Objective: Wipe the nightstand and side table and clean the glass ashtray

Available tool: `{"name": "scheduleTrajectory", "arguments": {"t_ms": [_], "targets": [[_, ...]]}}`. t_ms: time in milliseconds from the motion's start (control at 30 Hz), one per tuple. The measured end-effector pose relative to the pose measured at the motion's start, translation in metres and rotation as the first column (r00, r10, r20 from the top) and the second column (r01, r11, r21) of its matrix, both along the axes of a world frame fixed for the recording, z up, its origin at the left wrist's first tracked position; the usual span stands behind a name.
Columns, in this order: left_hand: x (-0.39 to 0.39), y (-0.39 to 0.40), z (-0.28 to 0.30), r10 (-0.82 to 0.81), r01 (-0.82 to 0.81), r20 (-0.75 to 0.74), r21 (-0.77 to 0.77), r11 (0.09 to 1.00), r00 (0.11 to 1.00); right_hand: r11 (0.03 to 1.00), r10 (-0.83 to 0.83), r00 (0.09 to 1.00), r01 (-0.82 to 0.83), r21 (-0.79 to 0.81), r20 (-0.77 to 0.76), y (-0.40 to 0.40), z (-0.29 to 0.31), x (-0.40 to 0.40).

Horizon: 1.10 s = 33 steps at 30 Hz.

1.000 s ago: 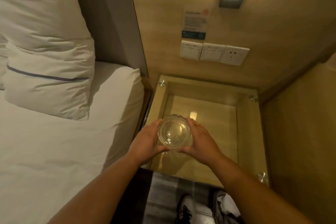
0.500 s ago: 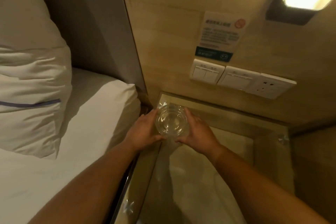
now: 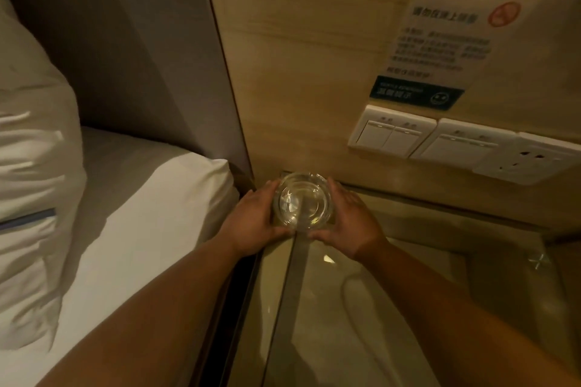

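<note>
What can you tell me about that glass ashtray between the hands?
The glass ashtray is round, clear and thick-walled, looks empty, and sits upright. It is at the nightstand's back left corner, near the wall and bed. The left hand and right hand cup its sides. Whether it rests on the glass top is unclear.
</note>
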State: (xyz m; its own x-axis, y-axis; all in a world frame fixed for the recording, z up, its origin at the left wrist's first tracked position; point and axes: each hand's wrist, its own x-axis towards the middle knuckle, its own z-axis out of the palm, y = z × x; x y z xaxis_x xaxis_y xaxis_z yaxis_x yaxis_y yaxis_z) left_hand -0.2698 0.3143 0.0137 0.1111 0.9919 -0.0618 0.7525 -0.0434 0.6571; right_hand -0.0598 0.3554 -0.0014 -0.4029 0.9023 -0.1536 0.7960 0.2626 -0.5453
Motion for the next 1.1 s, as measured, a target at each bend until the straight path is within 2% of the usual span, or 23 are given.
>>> {"name": "scheduleTrajectory", "arguments": {"t_ms": [667,1100], "targets": [[-0.005,0.008,-0.005,-0.017,0.019,0.069,-0.030,0.999,0.997,1.000,0.015,0.998,-0.014,-0.012,0.058,0.008,0.003,0.000],[-0.003,0.004,0.000,-0.007,0.003,-0.038,-0.089,0.996,0.999,0.999,0.023,0.996,-0.019,-0.043,0.086,0.005,0.010,-0.001]]}}
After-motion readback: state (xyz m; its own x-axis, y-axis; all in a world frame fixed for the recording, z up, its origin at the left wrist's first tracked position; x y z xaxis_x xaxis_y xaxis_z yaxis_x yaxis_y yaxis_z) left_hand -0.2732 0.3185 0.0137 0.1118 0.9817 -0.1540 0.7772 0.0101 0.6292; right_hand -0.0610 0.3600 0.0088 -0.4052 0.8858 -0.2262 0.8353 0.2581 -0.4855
